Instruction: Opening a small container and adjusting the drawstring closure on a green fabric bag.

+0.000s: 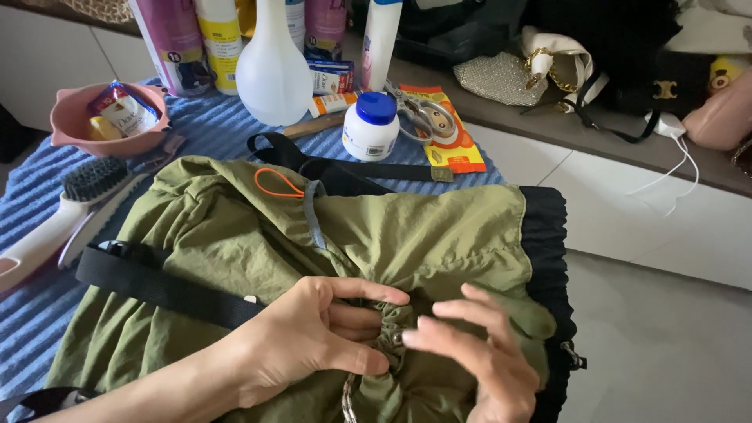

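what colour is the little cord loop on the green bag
Orange, seen best in the head view: the cord loop lies on the green bag.

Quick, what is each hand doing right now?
Left hand: closed, pinching the gathered fabric of the olive green nylon bag.
Right hand: open, fingers spread, touching the same gathered spot.

pink bowl [74, 133], scrub brush [70, 207], scissors [423, 116]
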